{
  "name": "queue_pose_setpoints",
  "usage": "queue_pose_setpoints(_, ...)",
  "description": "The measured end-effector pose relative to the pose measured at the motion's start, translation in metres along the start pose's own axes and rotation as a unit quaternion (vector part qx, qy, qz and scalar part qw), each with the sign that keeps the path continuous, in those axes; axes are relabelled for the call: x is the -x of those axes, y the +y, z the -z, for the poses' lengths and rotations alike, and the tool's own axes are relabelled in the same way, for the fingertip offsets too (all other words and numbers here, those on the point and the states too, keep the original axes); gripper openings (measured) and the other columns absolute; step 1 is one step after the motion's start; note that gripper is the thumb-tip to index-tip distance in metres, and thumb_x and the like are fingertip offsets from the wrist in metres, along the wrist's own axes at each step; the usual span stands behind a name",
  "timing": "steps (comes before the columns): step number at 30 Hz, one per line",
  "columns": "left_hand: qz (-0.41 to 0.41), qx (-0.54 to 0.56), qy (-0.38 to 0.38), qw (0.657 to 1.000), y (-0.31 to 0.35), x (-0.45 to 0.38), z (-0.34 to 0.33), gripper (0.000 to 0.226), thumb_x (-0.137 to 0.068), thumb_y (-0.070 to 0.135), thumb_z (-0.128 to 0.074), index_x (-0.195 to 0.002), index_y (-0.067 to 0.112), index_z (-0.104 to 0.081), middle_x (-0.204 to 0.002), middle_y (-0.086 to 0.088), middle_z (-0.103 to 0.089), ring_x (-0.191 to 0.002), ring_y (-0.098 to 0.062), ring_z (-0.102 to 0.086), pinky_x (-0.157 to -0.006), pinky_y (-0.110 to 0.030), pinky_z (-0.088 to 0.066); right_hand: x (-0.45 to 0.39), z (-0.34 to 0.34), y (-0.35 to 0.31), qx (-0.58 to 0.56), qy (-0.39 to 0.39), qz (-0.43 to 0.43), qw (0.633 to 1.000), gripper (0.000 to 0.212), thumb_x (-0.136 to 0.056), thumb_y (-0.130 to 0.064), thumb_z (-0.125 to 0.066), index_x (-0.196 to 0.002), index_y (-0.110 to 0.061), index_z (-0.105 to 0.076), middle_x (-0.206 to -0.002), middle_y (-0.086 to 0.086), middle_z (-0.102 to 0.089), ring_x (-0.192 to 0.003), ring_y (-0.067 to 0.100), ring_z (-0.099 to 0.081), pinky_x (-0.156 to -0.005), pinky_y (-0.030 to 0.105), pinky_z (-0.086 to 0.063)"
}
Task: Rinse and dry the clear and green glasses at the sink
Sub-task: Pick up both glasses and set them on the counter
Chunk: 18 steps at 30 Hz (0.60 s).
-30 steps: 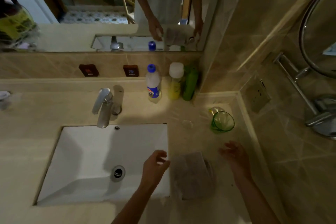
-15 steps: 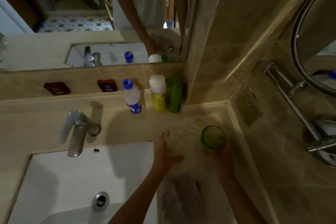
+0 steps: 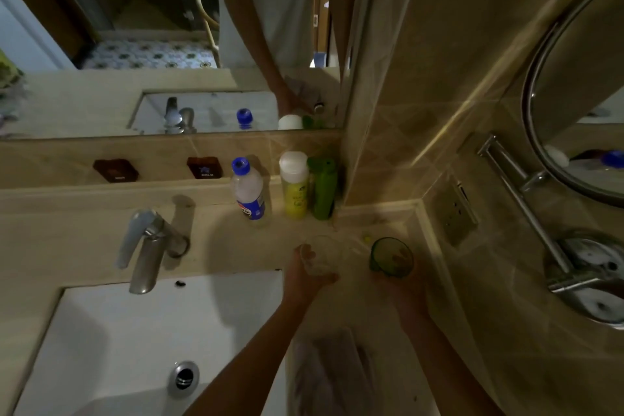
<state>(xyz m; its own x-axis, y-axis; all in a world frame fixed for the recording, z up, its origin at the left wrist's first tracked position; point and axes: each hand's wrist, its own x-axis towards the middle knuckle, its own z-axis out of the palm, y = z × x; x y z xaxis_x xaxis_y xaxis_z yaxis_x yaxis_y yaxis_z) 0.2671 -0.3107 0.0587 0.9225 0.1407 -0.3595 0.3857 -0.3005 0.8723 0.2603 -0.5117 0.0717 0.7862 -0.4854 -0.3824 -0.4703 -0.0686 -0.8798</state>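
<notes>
At the far left the white sink (image 3: 101,341) is set into the beige counter (image 3: 40,236), with its metal drain (image 3: 184,378) near the front and a chrome tap (image 3: 145,248) standing behind the basin, its spout reaching over the back edge. Two small dark tags (image 3: 115,170) sit on the ledge under the wall mirror (image 3: 135,44). Further right, against the ledge, stand a clear bottle with a blue cap (image 3: 248,189), a yellow bottle with a white cap (image 3: 294,184) and a green bottle (image 3: 323,187), the last two touching. Just in front of them, on the counter right of the basin, the left hand (image 3: 304,275) curls round the clear glass (image 3: 320,255), fingers behind it and thumb in front. Near it to the right, the right hand (image 3: 393,285) grips the green glass (image 3: 391,257) from below, its mouth tipped toward the camera; whether either glass touches the counter cannot be told. A folded cloth (image 3: 329,375) lies on the counter between the forearms. On the right wall are a socket (image 3: 454,213), a chrome rail (image 3: 520,192) and a round mirror (image 3: 580,105).
</notes>
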Motion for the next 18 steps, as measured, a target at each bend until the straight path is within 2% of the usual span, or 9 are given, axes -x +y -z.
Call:
queue_pose_setpoints(1,0.006,0.005,-0.002,1.0,0.003,-0.001,0.003,0.091,-0.059,0.025,-0.097,-0.135,0.015,-0.048,-0.13,-0.006,-0.06,-0.12,-0.025,-0.06,-0.102,-0.049,-0.052,-0.001,0.001,-0.004,-0.002,-0.006,-0.005,1.0,0.087,-0.047,-0.007,-0.093,-0.125,-0.011,-0.056,-0.126,0.013,-0.06,-0.117,0.033,-0.058,-0.093,0.049,-0.052)
queue_pose_setpoints(5,0.004,0.028,0.005,1.0,0.013,0.007,0.021,0.092,-0.061,0.02,-0.097,-0.138,0.014,-0.047,-0.128,-0.003,-0.06,-0.121,-0.025,-0.059,-0.104,-0.047,-0.051,0.005,0.012,-0.022,-0.008,-0.035,0.023,0.999,0.072,-0.052,0.013,-0.088,-0.114,-0.014,-0.06,-0.112,0.01,-0.063,-0.11,0.034,-0.061,-0.084,0.047,-0.055)
queue_pose_setpoints(7,-0.005,0.034,0.009,0.999,0.018,0.019,0.037,0.09,-0.059,0.021,-0.097,-0.134,0.018,-0.047,-0.122,0.002,-0.059,-0.119,-0.023,-0.059,-0.102,-0.046,-0.052,0.015,0.021,-0.028,-0.027,-0.05,0.042,0.998,0.068,-0.051,0.014,-0.087,-0.109,-0.01,-0.061,-0.109,0.013,-0.065,-0.104,0.037,-0.062,-0.078,0.046,-0.055)
queue_pose_setpoints(10,0.002,0.073,0.022,0.997,0.025,0.052,0.069,0.086,-0.06,0.02,-0.097,-0.131,0.021,-0.05,-0.123,0.002,-0.06,-0.11,-0.017,-0.061,-0.094,-0.039,-0.056,0.046,0.034,-0.039,-0.041,-0.076,0.07,0.994,0.079,-0.048,-0.01,-0.09,-0.119,-0.004,-0.057,-0.113,0.016,-0.066,-0.107,0.042,-0.062,-0.081,0.05,-0.054)
queue_pose_setpoints(11,0.001,0.078,0.028,0.997,0.028,0.066,0.082,0.08,-0.062,0.017,-0.095,-0.13,0.02,-0.052,-0.122,0.0,-0.062,-0.106,-0.014,-0.061,-0.09,-0.035,-0.056,0.058,0.036,-0.044,-0.047,-0.088,0.074,0.992,0.078,-0.052,-0.007,-0.088,-0.122,-0.004,-0.056,-0.112,0.012,-0.066,-0.108,0.04,-0.061,-0.083,0.052,-0.054)
queue_pose_setpoints(13,-0.01,0.079,0.042,0.996,0.027,0.094,0.104,0.069,-0.064,0.016,-0.094,-0.122,0.02,-0.057,-0.116,0.0,-0.065,-0.102,-0.012,-0.063,-0.087,-0.035,-0.057,0.081,0.04,-0.051,-0.048,-0.1,0.075,0.991,0.073,-0.06,0.008,-0.085,-0.125,-0.006,-0.055,-0.111,0.005,-0.063,-0.107,0.033,-0.061,-0.085,0.05,-0.053)
queue_pose_setpoints(16,-0.021,0.099,0.062,0.993,0.02,0.141,0.137,0.07,-0.056,0.033,-0.094,-0.115,0.026,-0.057,-0.112,0.007,-0.063,-0.104,-0.012,-0.06,-0.087,-0.038,-0.057,0.114,0.039,-0.053,-0.024,-0.126,0.082,0.988,0.079,-0.057,0.01,-0.086,-0.125,-0.011,-0.055,-0.117,0.007,-0.061,-0.107,0.029,-0.06,-0.086,0.05,-0.056)
queue_pose_setpoints(18,-0.017,0.113,0.072,0.991,0.009,0.17,0.155,0.077,-0.049,0.046,-0.09,-0.116,0.03,-0.057,-0.115,0.009,-0.062,-0.108,-0.014,-0.06,-0.088,-0.038,-0.058,0.133,0.036,-0.051,-0.022,-0.157,0.08,0.984,0.08,-0.055,0.016,-0.084,-0.124,-0.013,-0.054,-0.116,0.008,-0.061,-0.102,0.025,-0.062,-0.076,0.044,-0.06)
